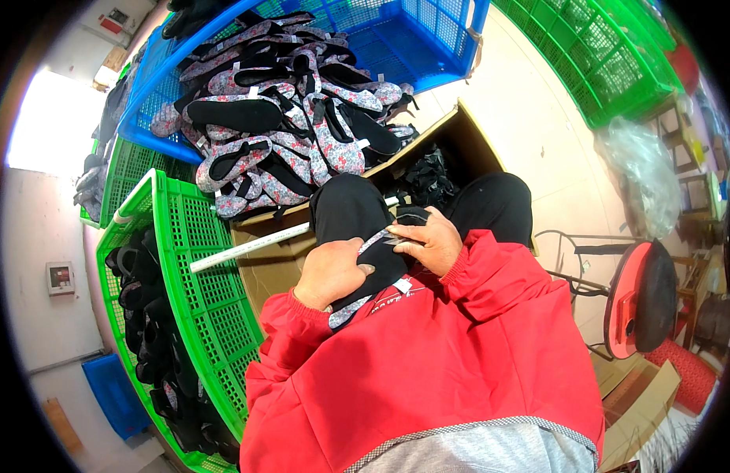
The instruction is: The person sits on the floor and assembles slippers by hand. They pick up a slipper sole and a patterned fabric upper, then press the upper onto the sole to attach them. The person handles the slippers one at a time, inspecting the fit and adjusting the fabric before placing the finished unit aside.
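My left hand (332, 272) grips a floral-edged shoe upper with a black inside (373, 276), held over my lap. My right hand (428, 240) pinches the upper's top edge, with small metal scissors or snips (396, 239) at its fingertips. Both arms wear red sleeves. My knees in black trousers (349, 205) sit just beyond the hands.
A blue crate (428, 47) ahead holds a heap of floral shoe uppers (286, 118). A green crate (199, 260) at my left holds dark pieces. An open cardboard box (459, 134) stands between my knees. A white pipe (247, 248) crosses the box. A red stool (637, 296) stands at right.
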{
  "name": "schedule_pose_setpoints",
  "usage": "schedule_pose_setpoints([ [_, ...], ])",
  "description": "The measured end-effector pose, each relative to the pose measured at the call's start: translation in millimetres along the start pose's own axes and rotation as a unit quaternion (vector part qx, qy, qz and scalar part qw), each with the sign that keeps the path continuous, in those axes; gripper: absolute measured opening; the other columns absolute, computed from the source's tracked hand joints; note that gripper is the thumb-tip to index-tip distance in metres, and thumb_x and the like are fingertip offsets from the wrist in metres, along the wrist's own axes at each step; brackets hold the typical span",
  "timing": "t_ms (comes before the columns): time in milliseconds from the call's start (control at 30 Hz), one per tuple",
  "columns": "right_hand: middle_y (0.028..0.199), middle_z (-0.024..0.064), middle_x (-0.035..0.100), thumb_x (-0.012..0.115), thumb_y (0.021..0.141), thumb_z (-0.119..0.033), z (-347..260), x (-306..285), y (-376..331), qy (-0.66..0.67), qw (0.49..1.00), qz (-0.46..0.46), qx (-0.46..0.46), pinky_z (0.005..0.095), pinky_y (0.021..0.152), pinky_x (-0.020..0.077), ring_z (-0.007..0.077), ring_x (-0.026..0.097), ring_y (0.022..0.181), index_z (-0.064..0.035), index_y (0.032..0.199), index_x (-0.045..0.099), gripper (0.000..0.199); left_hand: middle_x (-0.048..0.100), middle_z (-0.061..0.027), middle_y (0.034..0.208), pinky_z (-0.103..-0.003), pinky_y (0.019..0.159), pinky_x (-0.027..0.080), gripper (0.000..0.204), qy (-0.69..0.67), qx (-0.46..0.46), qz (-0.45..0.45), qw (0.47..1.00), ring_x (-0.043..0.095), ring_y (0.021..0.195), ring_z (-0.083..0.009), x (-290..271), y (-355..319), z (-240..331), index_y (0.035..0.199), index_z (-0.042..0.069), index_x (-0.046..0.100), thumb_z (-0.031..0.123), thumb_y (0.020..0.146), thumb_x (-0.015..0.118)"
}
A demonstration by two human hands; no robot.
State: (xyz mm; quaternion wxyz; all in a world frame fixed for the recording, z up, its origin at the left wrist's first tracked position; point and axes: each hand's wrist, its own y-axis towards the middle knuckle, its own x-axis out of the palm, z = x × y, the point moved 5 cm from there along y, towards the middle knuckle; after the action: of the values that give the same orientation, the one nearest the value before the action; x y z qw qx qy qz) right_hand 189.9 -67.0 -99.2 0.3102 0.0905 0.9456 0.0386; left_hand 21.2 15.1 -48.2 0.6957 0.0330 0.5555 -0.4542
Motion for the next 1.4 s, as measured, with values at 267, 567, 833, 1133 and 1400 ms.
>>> schedule_pose_setpoints([
  [267,0.109,0.0099,0.069,0.081,0.070,-0.016,3,4,3,0.023,1.000,0.001,-0.006,0.0374,0.087,0.0483,0.0300,0.059,0.099,-0.0127,0.108,0.075,0.039,0.067,-0.0185,0.089,-0.047,0.076,0.049,0.031,0.001,0.020,0.008,1.000,0.064,0.089,-0.0381,-1,-1,1,0.093,0.003,0.062,0.030,0.080,0.069],
  [567,0.107,0.0103,0.069,0.082,0.069,-0.015,-3,0,3,0.024,1.000,0.006,-0.008,0.0372,0.086,0.0485,0.0299,0.059,0.097,-0.0126,0.107,0.075,0.039,0.067,-0.0189,0.089,-0.047,0.076,0.049,0.032,0.002,0.021,0.008,1.000,0.064,0.090,-0.0383,-1,-1,1,0.094,0.003,0.062,0.030,0.079,0.069],
  [833,0.105,0.0076,0.070,0.082,0.069,-0.015,-4,2,3,-0.005,1.000,0.004,-0.029,0.0373,0.084,0.0491,0.0297,0.059,0.096,-0.0137,0.106,0.075,0.038,0.067,-0.0188,0.088,-0.047,0.076,0.050,0.032,0.004,0.025,0.016,1.000,0.064,0.089,-0.0382,1,0,0,0.093,0.003,0.062,0.031,0.079,0.069],
  [1133,0.094,0.0035,0.071,0.078,0.075,-0.025,-6,1,4,0.003,0.995,0.049,-0.085,0.0371,0.077,0.0486,0.0280,0.058,0.089,-0.0176,0.104,0.076,0.030,0.068,-0.0177,0.090,-0.047,0.077,0.050,0.033,-0.001,0.015,0.013,1.000,0.064,0.090,-0.0388,2,1,-2,0.094,0.006,0.063,0.032,0.077,0.072],
  [1400,0.101,0.0061,0.071,0.077,0.077,-0.011,0,5,-1,0.076,0.991,0.089,-0.058,0.0335,0.084,0.0498,0.0239,0.062,0.094,-0.0118,0.105,0.074,0.028,0.068,-0.0183,0.089,-0.047,0.076,0.050,0.031,0.009,0.023,0.015,1.000,0.064,0.090,-0.0383,1,1,1,0.092,0.004,0.063,0.031,0.078,0.071],
])
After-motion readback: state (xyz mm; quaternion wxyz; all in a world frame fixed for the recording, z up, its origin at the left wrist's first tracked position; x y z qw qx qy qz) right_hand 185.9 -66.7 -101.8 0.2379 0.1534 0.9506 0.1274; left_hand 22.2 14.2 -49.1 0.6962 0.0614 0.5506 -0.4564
